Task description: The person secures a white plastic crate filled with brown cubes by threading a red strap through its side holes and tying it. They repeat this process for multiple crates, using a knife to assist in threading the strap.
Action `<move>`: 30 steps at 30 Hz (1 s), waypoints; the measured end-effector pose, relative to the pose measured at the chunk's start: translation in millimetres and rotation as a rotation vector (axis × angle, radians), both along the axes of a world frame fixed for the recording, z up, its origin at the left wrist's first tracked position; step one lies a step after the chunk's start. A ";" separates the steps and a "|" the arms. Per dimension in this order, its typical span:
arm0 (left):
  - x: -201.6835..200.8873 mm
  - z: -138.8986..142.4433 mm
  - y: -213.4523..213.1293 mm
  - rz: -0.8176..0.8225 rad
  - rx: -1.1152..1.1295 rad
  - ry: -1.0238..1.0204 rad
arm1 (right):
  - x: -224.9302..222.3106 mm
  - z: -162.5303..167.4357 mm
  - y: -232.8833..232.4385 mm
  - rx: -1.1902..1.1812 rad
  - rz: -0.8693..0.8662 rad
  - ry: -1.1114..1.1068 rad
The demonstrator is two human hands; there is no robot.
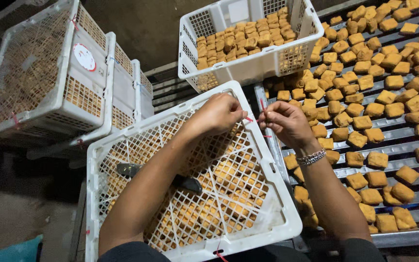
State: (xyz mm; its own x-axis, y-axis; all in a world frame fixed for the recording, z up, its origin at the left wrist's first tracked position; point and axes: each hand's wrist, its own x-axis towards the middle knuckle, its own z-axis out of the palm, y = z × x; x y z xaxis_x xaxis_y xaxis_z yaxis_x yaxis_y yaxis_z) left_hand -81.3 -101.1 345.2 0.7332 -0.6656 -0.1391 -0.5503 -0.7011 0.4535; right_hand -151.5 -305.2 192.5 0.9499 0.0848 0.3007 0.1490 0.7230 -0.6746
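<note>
At the lidded white crate's [122, 150] two-o'clock corner, I saw my left hand [219, 114] and right hand [287, 123] each pinching the red tie string [256, 119], the knot unfinished (the six-o'clock edge was already tied).

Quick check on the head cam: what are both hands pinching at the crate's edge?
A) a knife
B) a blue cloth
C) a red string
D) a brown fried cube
C: the left hand and right hand each pinch an end of a thin red string at the rim of the white lidded crate; the knife lies untouched on the lid.
</note>
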 end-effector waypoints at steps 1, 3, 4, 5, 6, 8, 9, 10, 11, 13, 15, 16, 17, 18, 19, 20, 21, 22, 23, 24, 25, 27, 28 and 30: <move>-0.5 1.5 -2.2 0.016 0.002 0.008 | -1.5 8.6 -2.1 -0.080 -0.015 0.010; -2.7 3.8 -7.3 -0.065 -0.037 -0.075 | -5.0 24.1 -5.5 -0.100 -0.045 0.049; -4.3 4.8 -10.0 -0.106 -0.057 -0.120 | -6.7 30.8 -7.2 -0.110 -0.059 0.065; -6.0 5.9 -12.5 -0.096 -0.076 -0.131 | -8.2 36.8 -8.6 -0.160 -0.069 0.078; -8.3 6.8 -15.2 -0.085 -0.095 -0.140 | -9.2 41.9 -9.6 -0.208 -0.078 0.092; -12.2 9.5 -20.2 -0.059 -0.103 -0.138 | -9.0 49.2 -11.1 -0.345 -0.097 0.104; -14.1 10.9 -22.7 -0.044 -0.095 -0.128 | -7.5 51.5 -11.8 -0.436 -0.108 0.101; -15.8 12.3 -25.7 -0.031 -0.087 -0.118 | -5.1 52.9 -12.9 -0.526 -0.120 0.098; -17.5 13.2 -28.8 -0.035 -0.096 -0.147 | -2.2 53.3 -13.8 -0.579 -0.120 0.076; -20.3 14.4 -35.0 -0.040 -0.118 -0.211 | 5.2 51.9 -16.1 -0.691 -0.116 0.027; -22.1 13.5 -39.9 -0.033 -0.110 -0.277 | 11.0 48.0 -18.2 -0.652 0.008 -0.045; -21.3 12.8 -42.0 -0.031 -0.105 -0.312 | 12.9 45.5 -18.4 -0.631 0.068 -0.083; -20.2 11.4 -42.5 -0.038 -0.132 -0.280 | 13.9 43.1 -18.7 -0.577 0.072 -0.075; -17.8 10.0 -42.4 -0.042 -0.161 -0.249 | 14.1 41.0 -18.3 -0.525 0.081 -0.068; -15.2 7.8 -41.2 -0.046 -0.188 -0.220 | 13.5 39.4 -18.7 -0.471 0.088 -0.063; -11.9 5.5 -38.1 -0.028 -0.258 -0.172 | 12.3 38.9 -19.4 -0.442 0.080 -0.004; -8.4 2.7 -34.8 -0.010 -0.329 -0.125 | 10.8 38.9 -20.2 -0.414 0.072 0.054; -6.4 -1.2 -30.3 0.005 -0.398 -0.077 | 8.9 40.2 -21.9 -0.383 0.060 0.113; -5.0 -5.9 -26.0 -0.049 -0.327 0.010 | 7.1 42.1 -23.6 -0.412 0.062 0.089; -5.5 -11.4 -21.8 -0.106 -0.257 0.095 | 5.3 44.7 -25.6 -0.442 0.062 0.065; -6.5 -16.9 -18.4 -0.159 -0.189 0.178 | 3.6 47.5 -27.0 -0.475 0.065 0.041; -8.8 -27.4 -18.1 -0.238 -0.259 -0.112 | 0.1 51.9 -25.6 -0.563 0.023 -0.018; -10.3 -31.5 -18.8 -0.270 -0.296 -0.256 | -2.1 53.0 -22.7 -0.611 0.009 -0.046; -12.6 -35.9 -20.5 -0.122 -0.216 -0.152 | -7.9 52.6 -12.7 -1.112 -0.400 -0.125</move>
